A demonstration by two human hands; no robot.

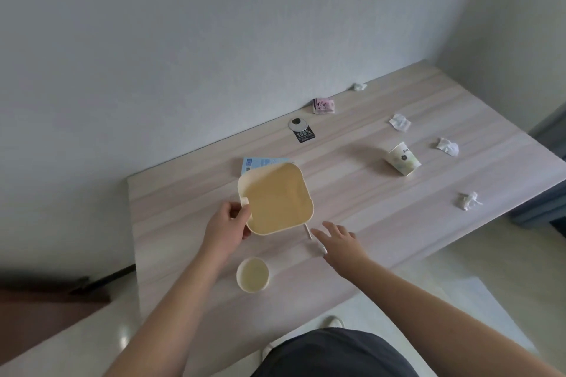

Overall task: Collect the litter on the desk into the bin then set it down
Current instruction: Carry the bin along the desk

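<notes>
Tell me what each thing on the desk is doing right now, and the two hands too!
bin: empty, held at its rim
left hand: gripping the bin
right hand: open, reaching over the stick
stick: lying flat by the bin
round cup: upright, empty
flowered cup: tipped on its side
pink packet: lying flat
blue paper: partly hidden behind the bin

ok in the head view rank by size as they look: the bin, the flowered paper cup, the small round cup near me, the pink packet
1. bin
2. small round cup and flowered paper cup: alike, and the round one is nearer, so unranked
3. pink packet, though it is farthest
</notes>
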